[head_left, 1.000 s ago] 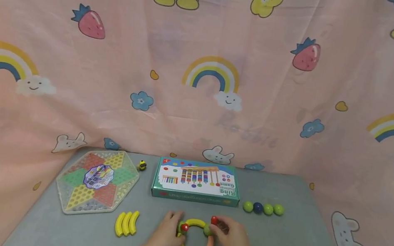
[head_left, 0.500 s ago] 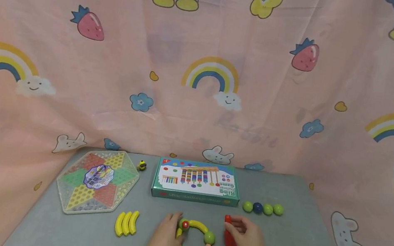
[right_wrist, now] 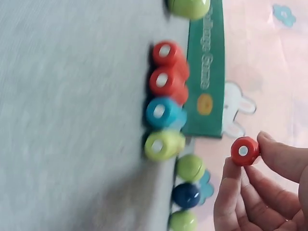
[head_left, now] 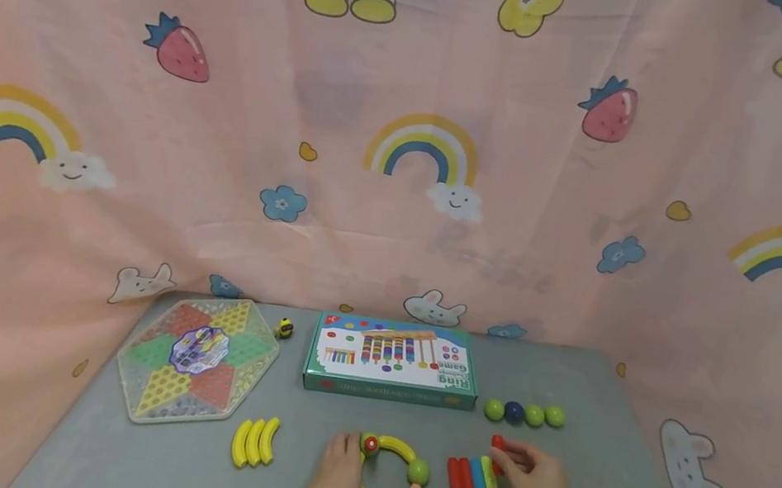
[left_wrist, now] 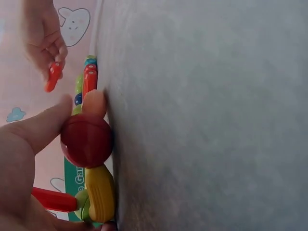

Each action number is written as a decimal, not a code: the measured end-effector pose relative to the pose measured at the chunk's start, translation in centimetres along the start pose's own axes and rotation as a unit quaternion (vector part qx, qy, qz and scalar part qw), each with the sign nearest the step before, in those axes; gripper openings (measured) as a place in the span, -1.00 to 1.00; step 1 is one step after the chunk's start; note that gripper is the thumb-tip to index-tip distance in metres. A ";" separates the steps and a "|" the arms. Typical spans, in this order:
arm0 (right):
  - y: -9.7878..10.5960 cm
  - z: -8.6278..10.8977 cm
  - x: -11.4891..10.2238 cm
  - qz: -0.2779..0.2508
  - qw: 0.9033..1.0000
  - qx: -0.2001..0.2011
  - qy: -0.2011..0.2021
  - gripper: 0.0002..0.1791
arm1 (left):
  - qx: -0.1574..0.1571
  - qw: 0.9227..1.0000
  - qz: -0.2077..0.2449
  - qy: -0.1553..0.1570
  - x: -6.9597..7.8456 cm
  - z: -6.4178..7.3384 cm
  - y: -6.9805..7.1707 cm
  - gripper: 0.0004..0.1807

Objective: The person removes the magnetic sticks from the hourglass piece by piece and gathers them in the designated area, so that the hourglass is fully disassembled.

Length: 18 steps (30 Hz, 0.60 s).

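In the head view my left hand (head_left: 338, 483) holds the left side of a ring (head_left: 396, 446) of magnetic-looking balls and curved sticks in yellow, pink, green and red. Its thumb lies by the red ball (left_wrist: 86, 140); its fingers reach the far green ball (left_wrist: 83, 204), from which a red stick (left_wrist: 55, 199) stands up. My right hand (head_left: 537, 485) pinches another red stick (right_wrist: 244, 151) between thumb and fingertips, raised beside a row of short sticks. That row has two red sticks (head_left: 454, 477), a blue stick (head_left: 477, 478) and a lime stick (head_left: 489, 476).
Several yellow curved sticks (head_left: 254, 442) lie on the left. Behind them are a hexagonal board (head_left: 198, 359) and a small bee toy (head_left: 285, 328). A Ring Game box (head_left: 393, 361) lies at the back, with a line of green and blue balls (head_left: 534, 415) to its right.
My right hand has moved right, from the ring to the far end of the stick row, carrying the red stick. My left thumb has shifted down to the ring's near side.
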State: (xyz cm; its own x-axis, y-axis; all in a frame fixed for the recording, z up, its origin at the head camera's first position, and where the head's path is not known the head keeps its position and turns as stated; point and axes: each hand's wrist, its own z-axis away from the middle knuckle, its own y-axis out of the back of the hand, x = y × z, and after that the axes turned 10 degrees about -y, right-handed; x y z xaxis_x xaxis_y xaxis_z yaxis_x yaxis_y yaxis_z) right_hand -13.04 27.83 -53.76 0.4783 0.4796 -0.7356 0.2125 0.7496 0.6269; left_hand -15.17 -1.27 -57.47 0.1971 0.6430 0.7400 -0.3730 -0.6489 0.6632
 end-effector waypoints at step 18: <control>0.1 -1.9 2.7 0.112 0.993 -0.037 0.023 -0.59 | -0.007 0.999 0.053 -0.012 -0.8 -0.2 1.4 0.02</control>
State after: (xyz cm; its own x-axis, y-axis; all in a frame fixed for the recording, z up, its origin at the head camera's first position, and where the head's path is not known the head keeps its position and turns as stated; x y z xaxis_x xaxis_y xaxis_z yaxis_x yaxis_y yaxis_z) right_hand -13.35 30.03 -56.13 0.4675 0.6563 -0.5922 0.0422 0.6526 0.7566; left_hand -16.00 -2.66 -57.13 0.1767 0.5616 0.8083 -0.4049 -0.7070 0.5798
